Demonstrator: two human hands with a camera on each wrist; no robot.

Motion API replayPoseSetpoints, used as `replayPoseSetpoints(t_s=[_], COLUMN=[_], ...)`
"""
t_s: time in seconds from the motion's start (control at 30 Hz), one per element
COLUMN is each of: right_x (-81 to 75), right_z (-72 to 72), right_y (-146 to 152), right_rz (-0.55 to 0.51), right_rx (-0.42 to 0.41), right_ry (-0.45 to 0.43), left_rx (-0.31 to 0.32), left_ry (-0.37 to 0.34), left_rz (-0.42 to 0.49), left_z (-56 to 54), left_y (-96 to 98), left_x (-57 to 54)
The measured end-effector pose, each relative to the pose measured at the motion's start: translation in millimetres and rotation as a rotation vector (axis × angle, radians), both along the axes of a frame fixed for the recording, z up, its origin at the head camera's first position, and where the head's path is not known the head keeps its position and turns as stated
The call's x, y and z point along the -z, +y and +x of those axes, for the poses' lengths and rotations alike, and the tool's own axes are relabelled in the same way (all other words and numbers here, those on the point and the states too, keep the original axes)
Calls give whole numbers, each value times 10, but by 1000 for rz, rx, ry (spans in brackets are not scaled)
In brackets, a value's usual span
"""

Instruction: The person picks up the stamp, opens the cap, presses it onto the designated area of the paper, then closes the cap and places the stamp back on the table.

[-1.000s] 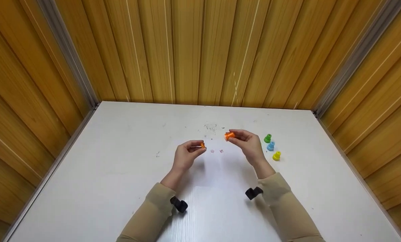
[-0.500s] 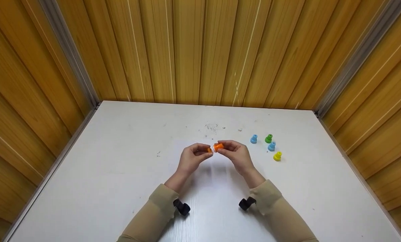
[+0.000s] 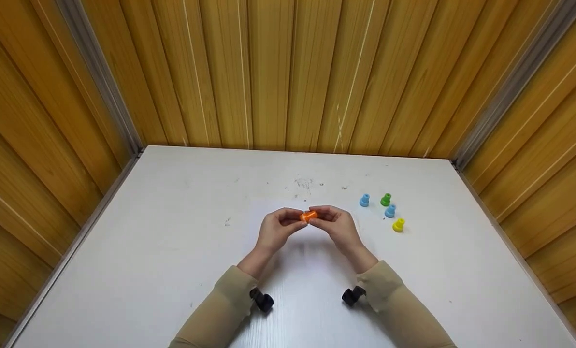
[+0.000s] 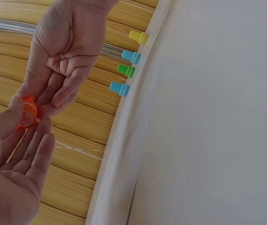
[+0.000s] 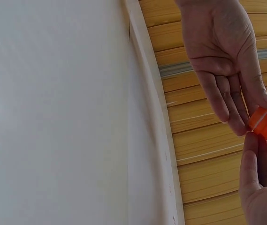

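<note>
Between fingertips of left hand (image 3: 274, 231) and right hand (image 3: 342, 230): orange toy stamp (image 3: 309, 216), held off tabletop (image 3: 148, 251). Pinches cap end (image 5: 255, 121) in left fingers, body (image 5: 266, 130) in right; both grips narrow, fingertips nearly meeting. Shows pale line (image 5: 260, 121) between cap end and body, printed emblem (image 4: 27, 118) facing left wrist camera. Right of right fingers, upright on tabletop: light-blue stamp (image 3: 364, 200) nearest, green stamp (image 3: 386, 200) beside it, then second light-blue stamp (image 3: 390, 211), yellow stamp (image 3: 398, 225) farthest right. Ahead of fingertips: dark smudges (image 3: 303, 183) on tabletop.
</note>
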State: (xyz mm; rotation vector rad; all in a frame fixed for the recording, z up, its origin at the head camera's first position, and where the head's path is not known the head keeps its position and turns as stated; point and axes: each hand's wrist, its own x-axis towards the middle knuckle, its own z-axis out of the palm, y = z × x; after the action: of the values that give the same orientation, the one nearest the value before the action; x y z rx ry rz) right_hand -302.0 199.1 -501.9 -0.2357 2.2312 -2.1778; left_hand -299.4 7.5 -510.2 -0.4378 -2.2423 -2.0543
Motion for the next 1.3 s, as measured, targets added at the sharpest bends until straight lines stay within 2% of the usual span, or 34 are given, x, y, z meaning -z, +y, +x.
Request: replayPoseSetpoints(t_s=[0.27,0.47,0.57,0.77,0.93,1.07,1.3], right_x=[2,15,-3,-39,-44,-49,-87], right_z=[38,16,-7,-36,-59,-78,-71], right_y=[-29,-24,-4,84,154,204,337], right_rz=[15,0,11,-2,6,26,91], right_rx=[17,54,77,92,73,65,71], right_ry=[-19,13,26,13,-2,-20,-46], left_rx=[-24,33,31,-45,-23,-9,8], left_ry=[12,-18,-68,-180,-212,-222,-261], left_rz=[-29,-57,-174,-522,-752,-853,-938], left_z=[13,-18,-76,-153,-185,-206,-201], left_y=[15,-37,-142,-419,-517,-516,-503], left_x=[11,-28,-69,-78,-14,35,52])
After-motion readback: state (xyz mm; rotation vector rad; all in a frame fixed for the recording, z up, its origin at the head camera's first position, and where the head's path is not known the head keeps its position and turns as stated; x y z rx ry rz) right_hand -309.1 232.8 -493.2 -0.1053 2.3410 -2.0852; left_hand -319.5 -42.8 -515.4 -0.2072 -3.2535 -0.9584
